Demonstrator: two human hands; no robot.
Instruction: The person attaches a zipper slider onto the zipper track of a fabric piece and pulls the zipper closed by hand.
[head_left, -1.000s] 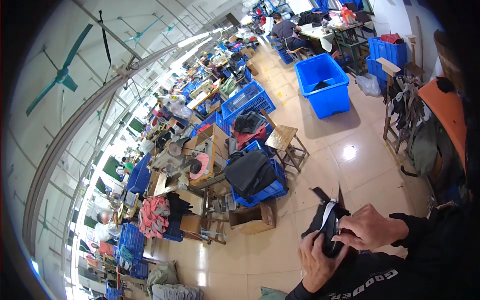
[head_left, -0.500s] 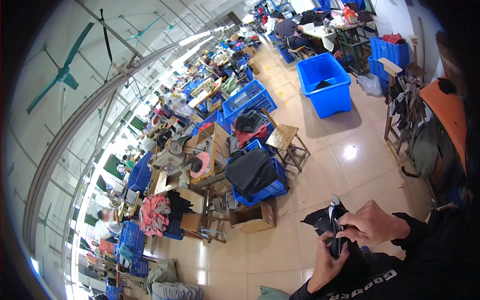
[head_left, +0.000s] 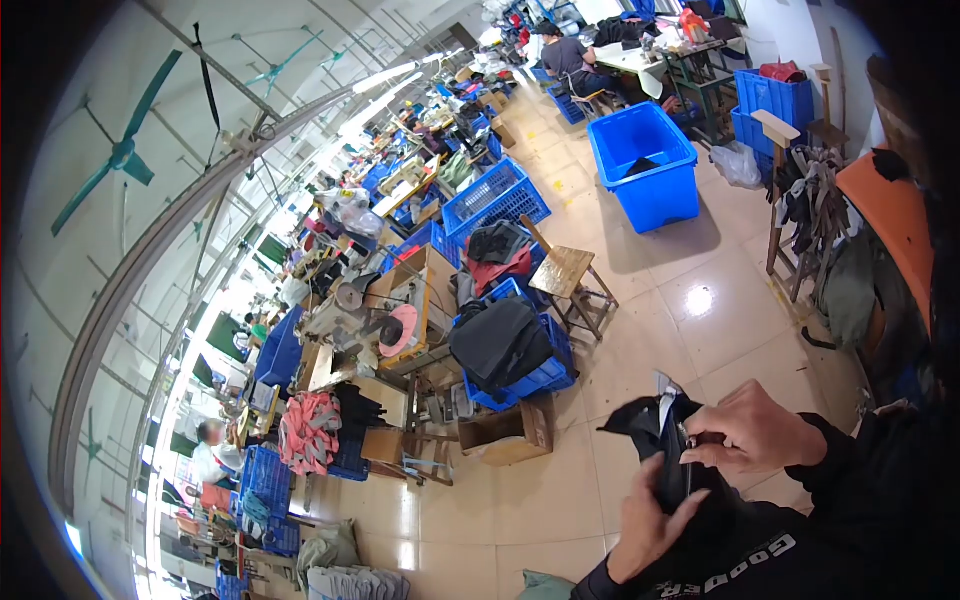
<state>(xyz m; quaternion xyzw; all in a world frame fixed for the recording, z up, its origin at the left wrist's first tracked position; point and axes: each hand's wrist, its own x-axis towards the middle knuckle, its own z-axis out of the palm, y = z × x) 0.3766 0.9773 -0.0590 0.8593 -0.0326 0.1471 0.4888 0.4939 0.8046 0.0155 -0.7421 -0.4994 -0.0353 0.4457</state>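
Observation:
A black fabric piece (head_left: pixel 634 422) is held up in front of my body, with a narrow shiny light strip (head_left: pixel 666 408) running along its upper part. My left hand (head_left: pixel 645 520) grips it from below, fingers behind and thumb stretched along the near side. At its right edge my right hand (head_left: pixel 740 432) is closed in a pinch. A small silvery piece shows at those fingertips, too small to name. The lower part of the fabric merges with my black sweatshirt.
Ahead stands a large blue tub (head_left: pixel 645 180). A wooden chair (head_left: pixel 565 272) and a blue crate with dark cloth (head_left: pixel 500 342) are left of it. Sewing tables line the left. Garments hang at right (head_left: pixel 850 270). A person (head_left: pixel 567 58) sits far back.
My right hand has shifted slightly right and up along the fabric piece. The black fabric now lies more spread at its top, and my left thumb has moved away from the right hand.

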